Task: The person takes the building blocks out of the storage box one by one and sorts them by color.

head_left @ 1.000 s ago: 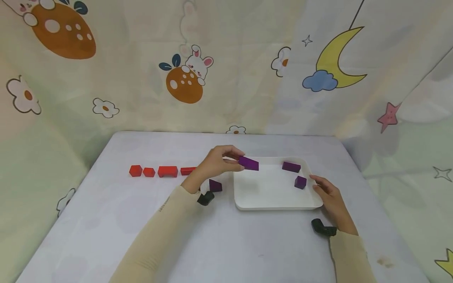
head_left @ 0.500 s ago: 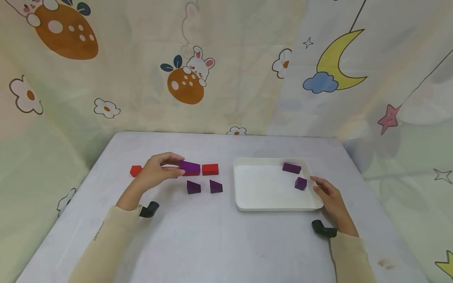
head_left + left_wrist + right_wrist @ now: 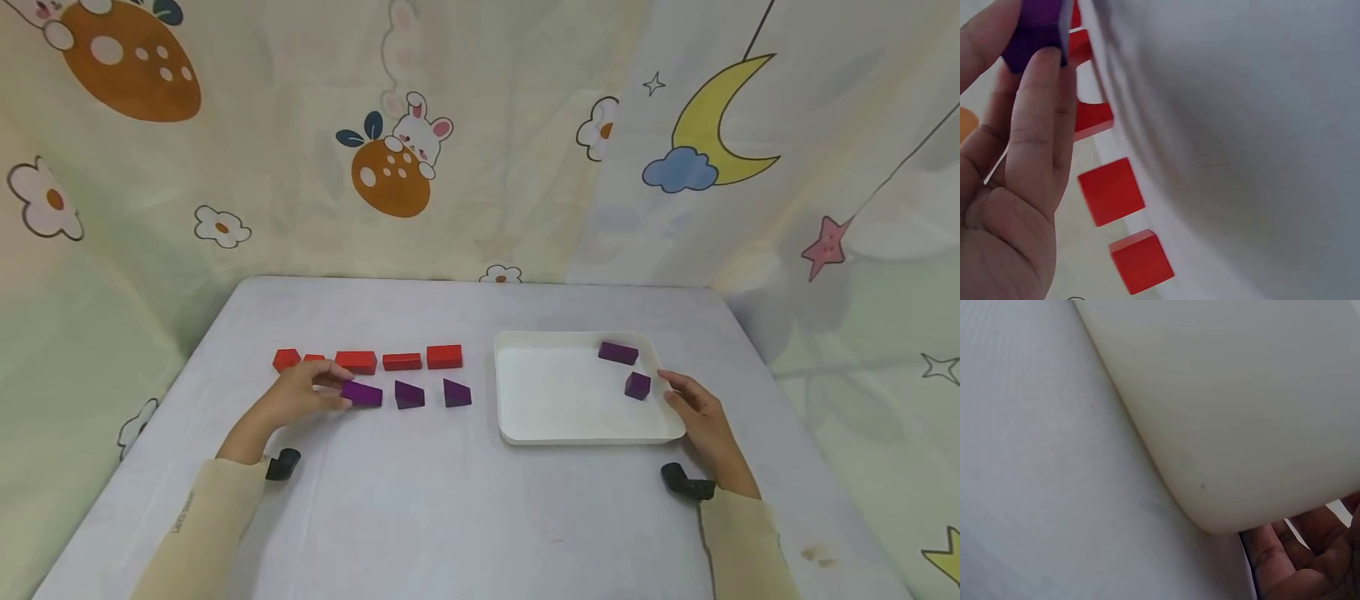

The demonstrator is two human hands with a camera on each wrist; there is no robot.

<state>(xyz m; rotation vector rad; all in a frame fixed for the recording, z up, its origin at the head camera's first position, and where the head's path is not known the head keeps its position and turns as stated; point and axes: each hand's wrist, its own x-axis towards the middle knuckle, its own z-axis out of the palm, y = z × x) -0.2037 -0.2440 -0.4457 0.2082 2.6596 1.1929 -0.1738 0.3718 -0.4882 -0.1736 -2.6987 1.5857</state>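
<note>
My left hand [image 3: 298,393] pinches a purple block [image 3: 363,394] between thumb and fingers, low at the left end of a row of purple blocks. In the left wrist view, fingertips press the sides of the same purple block [image 3: 1040,31]. To its right stand two slant-topped purple blocks, one nearer [image 3: 409,395] and one farther [image 3: 457,393]. My right hand [image 3: 701,421] holds the right edge of a white tray [image 3: 570,429]. Inside that tray lie a long purple block [image 3: 618,353] and a purple cube [image 3: 637,386]. In the right wrist view, fingers [image 3: 1272,559] sit against the tray's side.
Behind the purple row runs a line of several red blocks [image 3: 356,362], one partly covered by the left hand. A white cloth-covered table [image 3: 480,517] carries everything. A patterned curtain [image 3: 510,167] hangs behind it.
My left hand has carried the purple block left from over the tray, past the red blocks, then down toward the near row. Another purple block there came into sight. The right hand stays at the tray.
</note>
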